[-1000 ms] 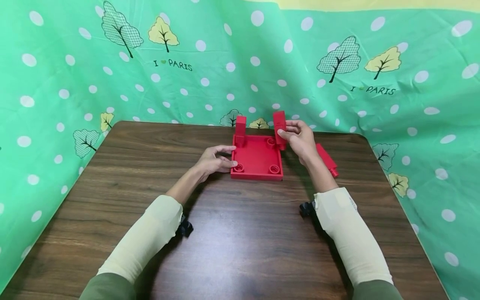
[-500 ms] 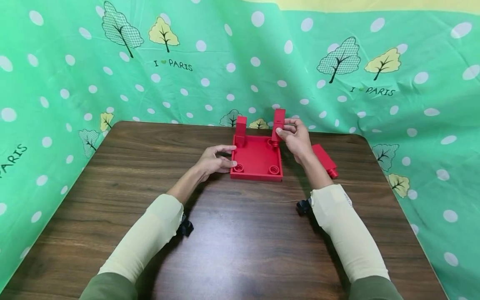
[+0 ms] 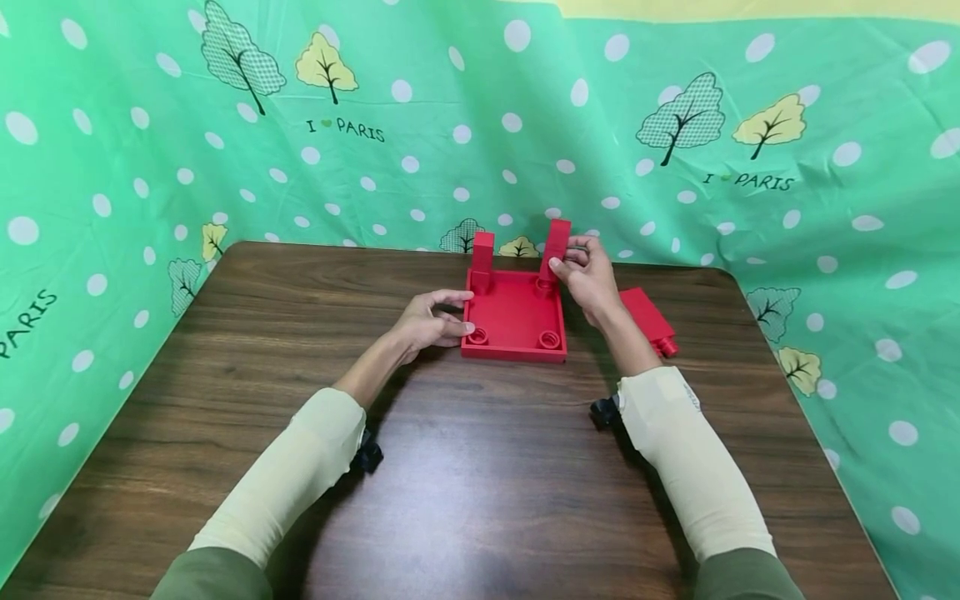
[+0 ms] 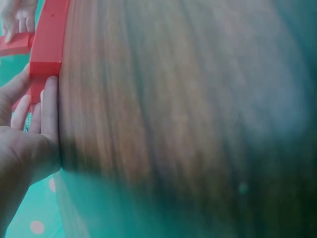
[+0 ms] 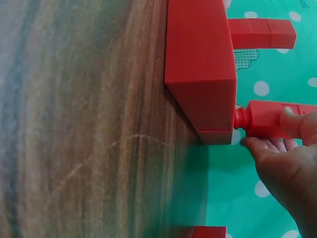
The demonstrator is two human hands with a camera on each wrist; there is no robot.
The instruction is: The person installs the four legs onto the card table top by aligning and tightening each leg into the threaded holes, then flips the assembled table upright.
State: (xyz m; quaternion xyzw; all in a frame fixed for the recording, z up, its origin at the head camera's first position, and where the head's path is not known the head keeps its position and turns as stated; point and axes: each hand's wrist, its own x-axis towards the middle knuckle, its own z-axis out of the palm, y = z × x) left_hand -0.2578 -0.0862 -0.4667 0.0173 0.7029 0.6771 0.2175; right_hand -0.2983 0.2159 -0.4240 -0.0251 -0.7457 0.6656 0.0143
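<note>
A glossy red leg [image 3: 557,242], a squared block with a narrow ridged neck at its lower end, stands nearly upright, leaning a little toward one o'clock. The right hand [image 3: 589,279] pinches it between thumb and fingers, the block lying at the hand's ten o'clock. Its neck is over the one o'clock corner of a shallow, square red tray [image 3: 514,355]; whether it touches the ring there cannot be told. Inside the tray, an upright red post [image 3: 482,260] stands at eleven o'clock, and hollow rings [image 3: 550,339] sit at five and seven. The left hand [image 3: 427,320] holds the tray's nine o'clock wall, thumb and fingers spread apart. Loose red material [image 3: 647,317] lies at three o'clock on the brown wood-grain table [image 3: 480,467].
</note>
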